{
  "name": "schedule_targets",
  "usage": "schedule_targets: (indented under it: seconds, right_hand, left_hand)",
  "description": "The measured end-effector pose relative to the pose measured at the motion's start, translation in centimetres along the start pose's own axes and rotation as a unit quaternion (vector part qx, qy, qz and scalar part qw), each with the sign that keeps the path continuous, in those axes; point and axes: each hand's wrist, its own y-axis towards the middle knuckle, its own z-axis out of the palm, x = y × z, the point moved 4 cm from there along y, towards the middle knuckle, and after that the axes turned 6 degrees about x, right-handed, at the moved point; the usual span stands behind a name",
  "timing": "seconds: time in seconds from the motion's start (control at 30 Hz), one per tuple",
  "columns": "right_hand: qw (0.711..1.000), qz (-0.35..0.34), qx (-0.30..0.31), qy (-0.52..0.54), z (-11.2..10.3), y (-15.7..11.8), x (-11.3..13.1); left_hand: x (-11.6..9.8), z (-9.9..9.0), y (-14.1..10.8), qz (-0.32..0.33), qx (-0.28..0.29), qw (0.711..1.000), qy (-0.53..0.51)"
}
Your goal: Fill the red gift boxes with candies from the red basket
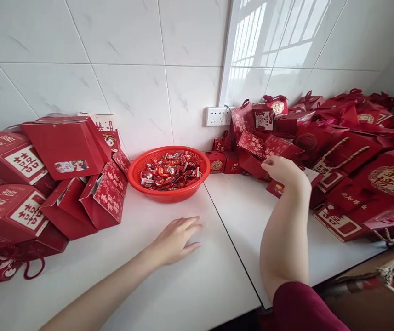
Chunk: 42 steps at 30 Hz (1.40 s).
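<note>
My left hand (179,239) hovers over the white table, palm down, fingers apart, holding nothing. In front of it stands a red plastic basket (169,197) filled with small red-wrapped candies (172,171). Stretched out to the right, my right hand (284,172) is at the near side of a heap of red gift boxes. Its fingers are bent and pinched at the edge of a red gift box (254,166), which leans at a tilt; the exact grip is partly hidden. Another patterned box (279,147) lies just behind that hand.
Stacked red gift boxes (103,197) fill the left side. A large heap of red boxes and bags (348,142) covers the right. On the tiled wall is a white power strip (216,116). A cardboard box (365,303) sits below the table edge at the lower right.
</note>
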Motion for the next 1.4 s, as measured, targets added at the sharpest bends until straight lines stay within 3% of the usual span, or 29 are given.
schedule_targets:
  seconds: [0.1,0.2,0.33,0.43,0.6,0.7,0.8,0.93,1.0,1.07,1.17,1.23,1.33,1.4]
  right_hand:
    - [1.000,-0.023,0.007,0.020,2.5,3.0,-0.5]
    - [0.995,-0.087,-0.014,0.054,5.5,5.6,1.7]
    - [0.982,-0.160,-0.046,0.085,9.9,8.9,5.9]
    - [0.980,-0.164,-0.058,0.092,12.4,11.1,7.9]
    - [0.984,-0.148,-0.058,0.077,13.8,12.2,8.6]
    - [0.986,-0.140,-0.060,0.062,12.9,11.3,8.3]
    - [0.987,-0.131,-0.078,0.055,10.5,9.7,7.7]
    - [0.981,-0.156,-0.110,0.045,4.9,6.0,7.5]
    - [0.974,-0.170,-0.144,0.037,1.7,2.7,7.7]
    - [0.954,-0.224,-0.196,0.035,-1.5,-1.8,8.2]
    - [0.927,-0.295,-0.217,0.076,-4.7,-8.9,8.9]
    - [0.910,-0.362,-0.178,0.099,-5.5,-12.6,9.7]
    - [0.880,-0.467,-0.056,0.066,-4.2,-15.8,12.0]
    - [0.862,-0.506,0.028,0.004,-2.2,-16.3,14.0]
  left_hand:
    - [1.8,2.5,3.4,-0.030,-0.001,0.998,-0.049]
    - [3.4,3.6,4.6,-0.038,-0.006,0.997,-0.065]
    - [4.0,3.6,4.5,-0.040,-0.015,0.996,-0.082]
    - [4.0,3.4,4.4,-0.042,-0.023,0.995,-0.089]
    - [4.1,3.2,4.3,-0.046,-0.033,0.994,-0.095]
    - [4.4,3.3,4.3,-0.046,-0.041,0.993,-0.096]
    - [4.5,3.3,4.3,-0.038,-0.054,0.993,-0.097]
    - [4.5,3.2,4.4,-0.014,-0.080,0.992,-0.097]
    - [4.2,3.2,4.3,0.002,-0.105,0.990,-0.093]
    - [3.9,2.7,4.1,0.018,-0.145,0.986,-0.085]
    - [3.6,0.4,2.8,0.038,-0.244,0.967,-0.069]
    - [3.4,-2.8,1.3,0.042,-0.336,0.940,-0.053]
    - [2.1,-9.4,-1.8,0.030,-0.475,0.879,-0.023]
    - [0.0,-14.0,-4.2,0.038,-0.581,0.813,0.009]
